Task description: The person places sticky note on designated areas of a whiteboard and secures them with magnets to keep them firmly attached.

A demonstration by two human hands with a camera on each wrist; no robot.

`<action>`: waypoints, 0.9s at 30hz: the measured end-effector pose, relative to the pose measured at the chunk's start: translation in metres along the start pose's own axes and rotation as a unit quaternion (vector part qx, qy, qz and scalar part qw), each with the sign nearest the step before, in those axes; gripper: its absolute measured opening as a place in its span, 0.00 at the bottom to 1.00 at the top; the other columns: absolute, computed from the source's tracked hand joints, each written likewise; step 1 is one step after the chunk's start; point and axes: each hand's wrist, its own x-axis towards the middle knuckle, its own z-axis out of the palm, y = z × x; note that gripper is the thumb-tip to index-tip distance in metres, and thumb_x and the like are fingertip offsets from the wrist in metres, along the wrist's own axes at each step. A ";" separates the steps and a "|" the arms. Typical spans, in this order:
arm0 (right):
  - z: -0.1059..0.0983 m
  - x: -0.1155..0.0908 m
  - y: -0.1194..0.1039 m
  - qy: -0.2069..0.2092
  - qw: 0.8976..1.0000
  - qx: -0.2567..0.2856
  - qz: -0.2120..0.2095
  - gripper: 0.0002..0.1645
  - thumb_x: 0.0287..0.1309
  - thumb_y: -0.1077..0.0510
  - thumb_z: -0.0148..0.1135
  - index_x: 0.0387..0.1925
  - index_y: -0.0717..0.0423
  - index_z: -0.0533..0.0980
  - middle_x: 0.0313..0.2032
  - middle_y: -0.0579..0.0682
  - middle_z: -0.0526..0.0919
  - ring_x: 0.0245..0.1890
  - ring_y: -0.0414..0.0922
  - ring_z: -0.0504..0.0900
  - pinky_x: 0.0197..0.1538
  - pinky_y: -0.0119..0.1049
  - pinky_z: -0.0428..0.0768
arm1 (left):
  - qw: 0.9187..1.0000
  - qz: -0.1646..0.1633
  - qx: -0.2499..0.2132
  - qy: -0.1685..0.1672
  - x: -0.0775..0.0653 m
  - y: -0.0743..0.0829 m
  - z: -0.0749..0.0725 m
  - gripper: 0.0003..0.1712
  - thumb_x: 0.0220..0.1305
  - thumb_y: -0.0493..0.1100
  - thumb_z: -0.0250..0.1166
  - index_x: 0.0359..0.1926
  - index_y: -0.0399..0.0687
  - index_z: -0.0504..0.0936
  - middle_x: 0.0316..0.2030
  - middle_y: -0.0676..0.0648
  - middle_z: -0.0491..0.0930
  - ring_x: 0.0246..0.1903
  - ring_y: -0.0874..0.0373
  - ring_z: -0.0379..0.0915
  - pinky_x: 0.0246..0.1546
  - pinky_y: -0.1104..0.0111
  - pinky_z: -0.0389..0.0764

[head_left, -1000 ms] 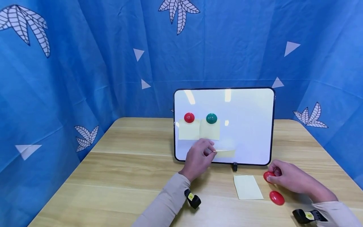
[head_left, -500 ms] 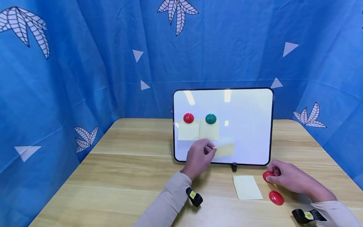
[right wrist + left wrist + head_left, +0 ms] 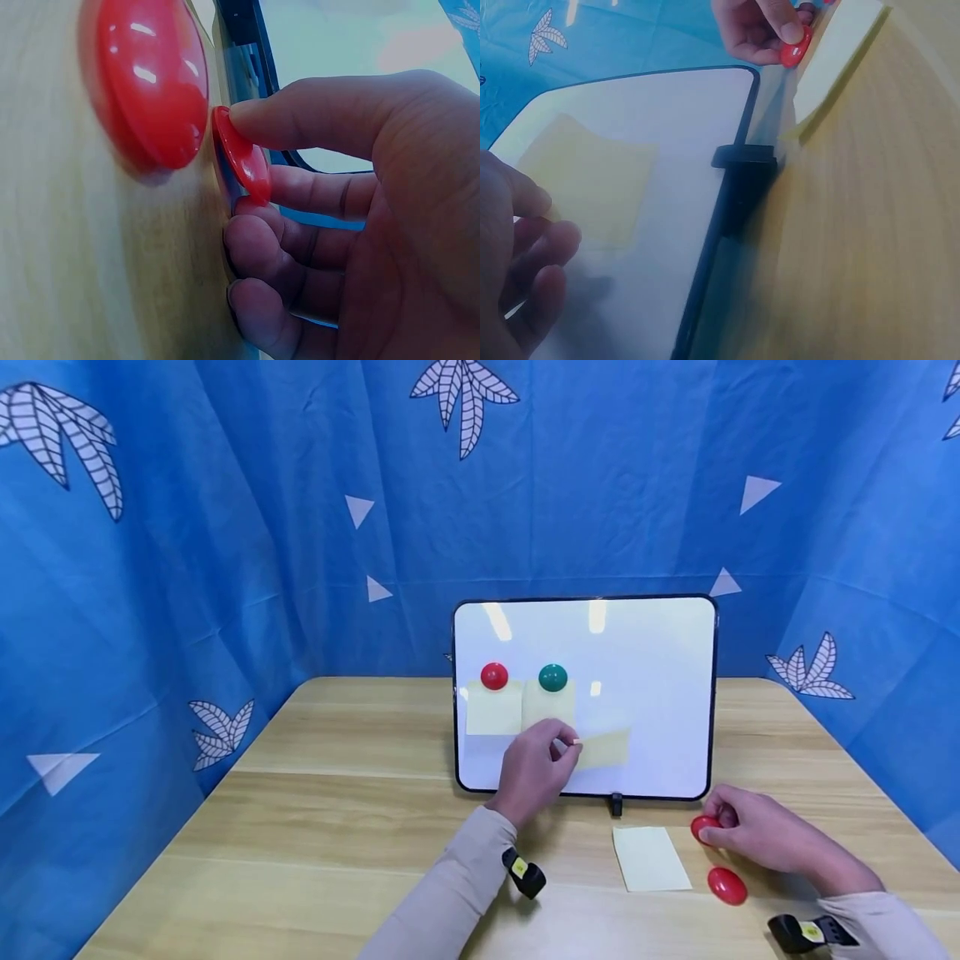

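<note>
My left hand (image 3: 536,768) pinches the left edge of a pale yellow sticky note (image 3: 606,749) in front of the whiteboard (image 3: 667,693); the left wrist view shows this note (image 3: 592,180) between thumb and fingertips, its far part over the board. Whether it touches the board I cannot tell. At the table's right, my right hand (image 3: 765,831) pinches a round red magnet (image 3: 241,157) between thumb and index finger, tilted up at the tabletop. A second red magnet (image 3: 727,886) lies nearer me, beside another sticky note (image 3: 651,858).
On the board's left half, a red magnet (image 3: 494,676) and a green magnet (image 3: 552,677) each sit at the top of a sticky note (image 3: 494,708). The board stands on a black foot (image 3: 616,804) on the wooden table (image 3: 300,827). A blue curtain (image 3: 600,485) hangs behind.
My left hand has shifted slightly up and right with the sticky note, which now shows more of its face. My right hand stays on the red magnet. The view has drifted a little.
</note>
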 end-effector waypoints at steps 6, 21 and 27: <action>0.000 -0.001 0.000 0.005 1.000 0.000 -0.007 0.16 0.60 0.51 0.71 0.38 0.55 0.73 0.27 0.50 0.71 0.28 0.47 0.70 0.27 0.34 0.67 | 1.000 0.004 0.002 0.009 0.004 0.004 0.002 0.02 0.66 0.41 0.68 0.37 0.51 0.82 0.32 0.58 0.79 0.25 0.69 0.70 0.28 0.80 0.73; 0.000 -0.001 0.000 0.009 1.000 0.000 -0.003 0.17 0.59 0.50 0.71 0.39 0.55 0.73 0.27 0.50 0.71 0.27 0.47 0.70 0.26 0.34 0.66 | 1.000 -0.010 -0.016 0.019 0.015 0.005 0.001 0.03 0.66 0.41 0.69 0.39 0.50 0.83 0.35 0.56 0.82 0.27 0.69 0.72 0.30 0.79 0.75; 0.002 -0.001 0.002 0.017 1.000 0.006 -0.012 0.17 0.59 0.51 0.71 0.38 0.55 0.73 0.26 0.49 0.71 0.27 0.47 0.69 0.26 0.34 0.66 | 0.998 -0.027 -0.051 0.015 0.021 0.009 -0.002 0.05 0.65 0.41 0.70 0.40 0.48 0.83 0.35 0.55 0.83 0.24 0.70 0.73 0.28 0.78 0.78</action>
